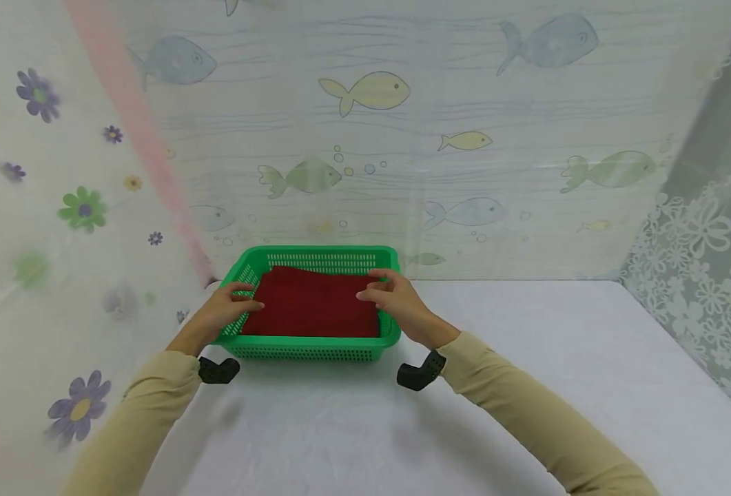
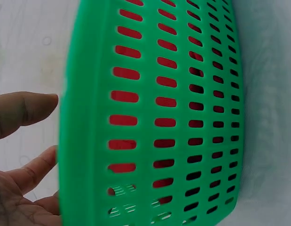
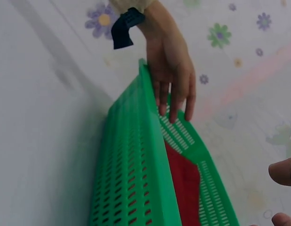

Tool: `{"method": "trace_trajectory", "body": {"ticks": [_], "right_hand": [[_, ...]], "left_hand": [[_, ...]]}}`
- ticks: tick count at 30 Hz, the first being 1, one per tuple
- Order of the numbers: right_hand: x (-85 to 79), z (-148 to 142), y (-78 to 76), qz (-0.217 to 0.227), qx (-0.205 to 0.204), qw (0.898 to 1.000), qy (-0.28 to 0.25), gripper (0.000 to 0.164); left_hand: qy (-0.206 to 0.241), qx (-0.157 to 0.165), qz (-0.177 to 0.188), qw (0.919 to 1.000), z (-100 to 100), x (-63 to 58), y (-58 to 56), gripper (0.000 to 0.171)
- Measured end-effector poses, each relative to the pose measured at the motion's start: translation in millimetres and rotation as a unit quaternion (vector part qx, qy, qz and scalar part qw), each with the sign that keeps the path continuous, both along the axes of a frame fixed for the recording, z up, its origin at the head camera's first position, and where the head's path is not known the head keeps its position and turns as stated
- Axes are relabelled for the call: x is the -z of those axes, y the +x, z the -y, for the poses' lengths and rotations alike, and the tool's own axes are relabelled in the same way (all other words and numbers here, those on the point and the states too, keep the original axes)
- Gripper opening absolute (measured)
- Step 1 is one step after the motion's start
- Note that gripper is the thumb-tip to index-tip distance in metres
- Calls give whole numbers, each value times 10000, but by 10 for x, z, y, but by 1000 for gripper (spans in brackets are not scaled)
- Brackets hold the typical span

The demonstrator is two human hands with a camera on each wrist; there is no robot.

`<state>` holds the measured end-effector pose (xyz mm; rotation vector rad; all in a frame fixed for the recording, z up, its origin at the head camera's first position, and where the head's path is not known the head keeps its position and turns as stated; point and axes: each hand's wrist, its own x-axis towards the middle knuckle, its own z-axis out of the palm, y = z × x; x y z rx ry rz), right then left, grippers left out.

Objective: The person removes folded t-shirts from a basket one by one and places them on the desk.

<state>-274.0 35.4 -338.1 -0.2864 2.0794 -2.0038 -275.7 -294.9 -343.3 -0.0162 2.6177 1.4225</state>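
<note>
Your left hand [image 1: 225,308] and right hand [image 1: 399,301] reach over the green basket [image 1: 306,342], fingers loose and parted; the red cloth [image 1: 315,303] lies inside, between them.

From above, the green basket [image 1: 309,343] lets a hand come in; from the sides its perforated walls block the way to the red cloth [image 1: 315,306]; the left hand [image 1: 221,311] and the right hand [image 1: 405,306] occupy the two side rims, with a free gap between them over the cloth; behind rises the fish curtain [image 1: 377,158]; at left the flowered curtain [image 1: 92,289] limits the passage; at right the tabletop [image 1: 526,344] gives wide room.
</note>
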Motion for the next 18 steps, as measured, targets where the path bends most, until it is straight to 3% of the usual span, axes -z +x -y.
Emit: {"method": "trace_trajectory", "body": {"ticks": [13,18], "right_hand": [[83,273,-46,225,41,9990,392,58],[139,329,-108,386,55,9967,711,60]], "left_hand": [[27,-259,318,9992,7,51,-97,68],[-197,-245,342,9989,-20,82,-114,70]]}}
